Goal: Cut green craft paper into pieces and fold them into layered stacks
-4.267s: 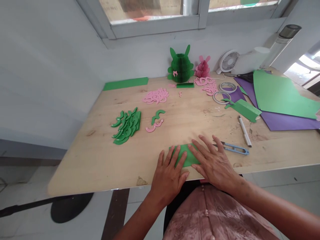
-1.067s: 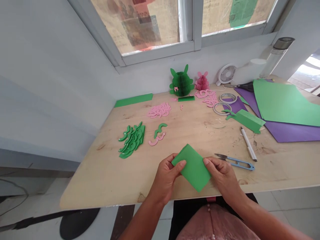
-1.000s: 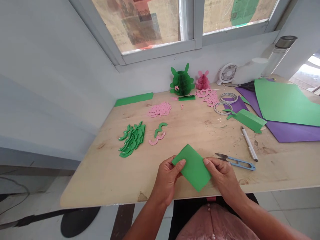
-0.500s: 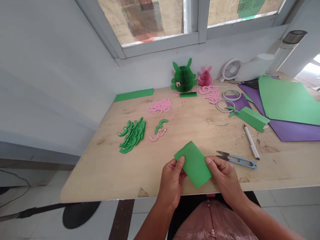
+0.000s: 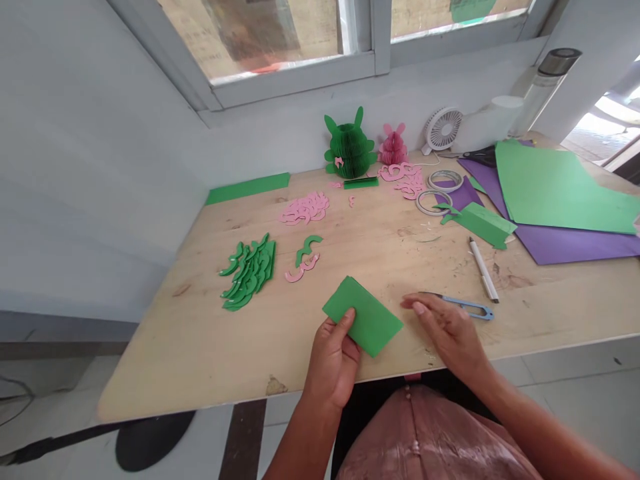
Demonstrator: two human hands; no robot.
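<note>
Where head view looks down, left hand (image 5: 330, 363) pinches green paper (image 5: 373, 313) over counter (image 5: 190, 340); paper's long axis slants down rightward, toward right hand (image 5: 453, 330), which hangs just beside, half open, apparently empty, partly hiding blue scissors (image 5: 473, 308).

Room near-left — snips (image 5: 461, 302) by right hand (image 5: 450, 331)

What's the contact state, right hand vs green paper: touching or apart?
Apart. The head view shows wooden tabletop between the right hand and the green paper; the left hand alone holds the paper.
</note>
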